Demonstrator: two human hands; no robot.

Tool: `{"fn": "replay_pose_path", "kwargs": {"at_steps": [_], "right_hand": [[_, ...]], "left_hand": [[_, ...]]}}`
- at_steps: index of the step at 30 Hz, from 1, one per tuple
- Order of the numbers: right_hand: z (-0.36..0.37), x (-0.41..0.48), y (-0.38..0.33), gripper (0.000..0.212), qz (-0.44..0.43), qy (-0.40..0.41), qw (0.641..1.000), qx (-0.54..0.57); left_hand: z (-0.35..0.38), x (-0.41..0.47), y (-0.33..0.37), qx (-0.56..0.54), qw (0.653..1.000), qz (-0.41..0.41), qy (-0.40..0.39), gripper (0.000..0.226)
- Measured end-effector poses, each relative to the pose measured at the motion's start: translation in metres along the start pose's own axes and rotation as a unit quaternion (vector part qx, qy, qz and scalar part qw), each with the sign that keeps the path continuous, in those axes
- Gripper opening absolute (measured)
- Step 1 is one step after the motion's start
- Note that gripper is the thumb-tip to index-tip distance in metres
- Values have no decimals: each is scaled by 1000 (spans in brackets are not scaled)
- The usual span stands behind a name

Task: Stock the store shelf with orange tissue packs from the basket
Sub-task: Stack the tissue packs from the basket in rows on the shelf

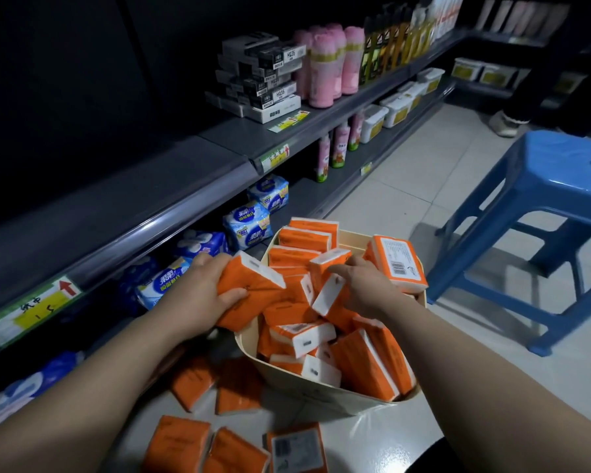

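Loose orange tissue packs (181, 442) are lying on the floor by my forearms while I am picking more out of the basket (321, 394).

My left hand (215, 288) is clamping thumb and fingers round one held pack (253, 285) at the basket's left rim. My right hand (365, 285) is reaching into the heaped pile, fingers resting on a white-ended pack (331, 295); I cannot tell whether they are closing on it. I am judging these packs light, soft and squashy under glossy, slightly slippery film, so a gentle squeeze across the broad faces should suit. Each is a small rectangular brick, orange with white ends. The dark metal shelf (151, 230) is standing at my left, with blue tissue bundles (249, 223) on its lower level.
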State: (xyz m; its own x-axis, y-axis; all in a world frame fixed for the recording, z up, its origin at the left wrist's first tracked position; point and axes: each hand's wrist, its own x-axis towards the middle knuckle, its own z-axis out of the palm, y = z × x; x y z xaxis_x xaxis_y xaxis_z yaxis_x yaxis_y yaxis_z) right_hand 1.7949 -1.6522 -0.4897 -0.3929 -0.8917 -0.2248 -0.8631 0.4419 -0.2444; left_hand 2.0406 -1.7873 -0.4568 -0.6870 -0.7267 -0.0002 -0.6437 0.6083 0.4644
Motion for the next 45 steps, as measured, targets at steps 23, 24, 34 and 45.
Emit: {"fn": "replay_pose_path", "kwargs": {"at_steps": [23, 24, 34, 45], "right_hand": [[-56, -20, -115, 56, -128, 138, 968, 169], [-57, -21, -127, 55, -132, 145, 965, 175], [-60, -27, -257, 62, -178, 131, 954, 202], [-52, -32, -444, 14, -291, 133, 916, 243]], "left_hand": [[-94, -50, -53, 17, 995, -48, 90, 52], [-104, -57, -59, 13, 994, -53, 98, 52], [-196, -150, -131, 1, 972, -156, 176, 53], [-262, -274, -237, -25, 921, -262, 287, 36]]}}
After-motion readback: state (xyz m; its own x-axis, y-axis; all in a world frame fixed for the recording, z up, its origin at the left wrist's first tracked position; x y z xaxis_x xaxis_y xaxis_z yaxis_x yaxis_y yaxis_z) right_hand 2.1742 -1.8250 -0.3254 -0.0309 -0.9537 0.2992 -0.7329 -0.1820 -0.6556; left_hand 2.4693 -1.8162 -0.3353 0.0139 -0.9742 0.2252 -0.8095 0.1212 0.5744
